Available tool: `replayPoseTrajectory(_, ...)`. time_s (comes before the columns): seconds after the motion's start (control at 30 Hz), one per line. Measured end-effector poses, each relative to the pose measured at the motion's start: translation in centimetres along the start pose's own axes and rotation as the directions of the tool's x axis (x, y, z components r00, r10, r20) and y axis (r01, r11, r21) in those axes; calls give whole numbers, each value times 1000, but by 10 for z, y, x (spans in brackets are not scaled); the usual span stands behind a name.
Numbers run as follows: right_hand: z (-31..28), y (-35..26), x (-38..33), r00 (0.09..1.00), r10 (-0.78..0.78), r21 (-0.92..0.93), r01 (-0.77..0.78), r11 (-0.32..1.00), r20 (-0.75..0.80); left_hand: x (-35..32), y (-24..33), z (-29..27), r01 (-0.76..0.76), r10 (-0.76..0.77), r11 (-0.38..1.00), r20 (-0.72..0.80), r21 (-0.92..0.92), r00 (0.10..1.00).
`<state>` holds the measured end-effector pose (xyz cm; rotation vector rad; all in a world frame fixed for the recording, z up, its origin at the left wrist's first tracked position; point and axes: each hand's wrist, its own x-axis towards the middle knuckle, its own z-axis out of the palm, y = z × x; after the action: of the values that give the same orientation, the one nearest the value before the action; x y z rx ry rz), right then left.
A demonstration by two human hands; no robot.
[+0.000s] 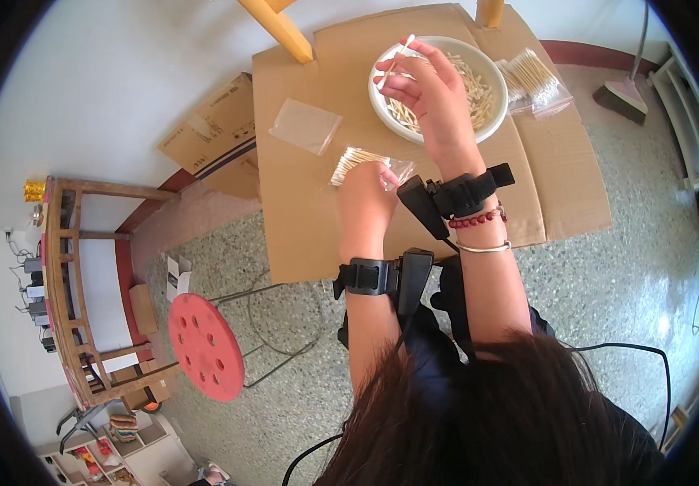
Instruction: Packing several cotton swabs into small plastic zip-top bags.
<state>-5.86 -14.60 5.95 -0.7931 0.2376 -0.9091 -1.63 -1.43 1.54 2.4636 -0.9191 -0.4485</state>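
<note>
My right hand [440,101] is over a white bowl [495,121] of loose cotton swabs [476,89]. Pinched in its fingers is a cotton swab [398,58], tilted, with a white tip at each end. Nearer to me, my left hand [365,194] is closed on a bunch of cotton swabs [354,162], whose tips show past the knuckles. Clear plastic film [402,170] sticks out beside that thumb. How the fingers wrap underneath is hidden.
On the cardboard-covered surface [301,231], a flat clear bag [305,126] lies left of the bowl and bagged swabs [532,79] lie right. A red stool [206,347] stands at left, a broom [623,99] at far right. Black cables trail from my wrist straps.
</note>
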Motion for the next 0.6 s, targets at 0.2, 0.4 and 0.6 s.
replayPoseTrajectory(0.2,2,1,-2,999,-20,-83,16,996,-39,11,-14,-5,-290,214,953,-479,-89,851)
replayPoseTrajectory(0.4,-2,6,-1,999,9,-249,4,969,52,7,-15,-29,-253,-44,818,-495,-517,868)
replayPoseTrajectory(0.6,3,11,-4,985,89,-320,-37,947,149,5,-12,-34,-288,-43,801,-530,-525,847)
